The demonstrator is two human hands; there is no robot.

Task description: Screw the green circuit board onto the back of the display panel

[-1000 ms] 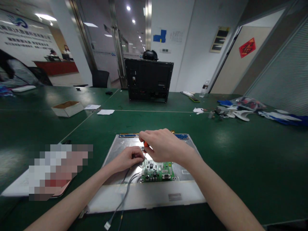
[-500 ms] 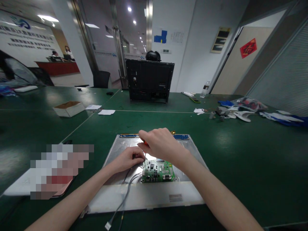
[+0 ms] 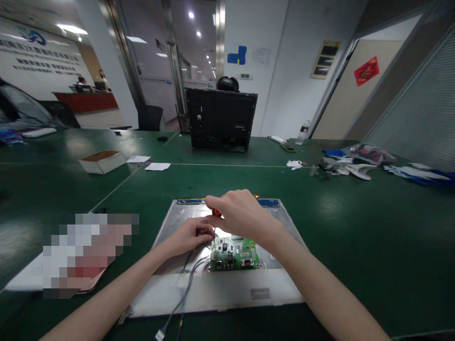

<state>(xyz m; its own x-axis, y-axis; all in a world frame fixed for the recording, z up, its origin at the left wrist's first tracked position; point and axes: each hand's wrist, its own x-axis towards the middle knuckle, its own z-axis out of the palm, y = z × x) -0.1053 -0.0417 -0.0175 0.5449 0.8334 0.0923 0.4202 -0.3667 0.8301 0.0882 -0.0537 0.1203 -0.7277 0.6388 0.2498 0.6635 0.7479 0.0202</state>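
Observation:
A screwdriver (image 3: 216, 212) with a red and black handle is gripped in my right hand (image 3: 241, 213), its thin shaft pointing down at the upper left corner of a green circuit board (image 3: 236, 253). My left hand (image 3: 190, 234) is closed beside that corner, fingertips next to the shaft; what they pinch, if anything, is too small to tell. The board lies on the metal back of a flat display panel (image 3: 167, 237), which has a blue circuit strip (image 3: 268, 202) along its far edge. Grey cables (image 3: 186, 289) run from the board's left side to a white plug near me.
A pixelated pinkish item (image 3: 88, 265) lies left of the panel on the green table (image 3: 348, 227). Further off are an open box (image 3: 103, 163), papers (image 3: 157, 166), a black monitor (image 3: 222, 118), a bottle (image 3: 303, 131) and gloves (image 3: 423, 173). Two people sit at a distant desk.
My right hand has shifted very slightly, so more of the red screwdriver handle shows. My left hand stays by the board's corner.

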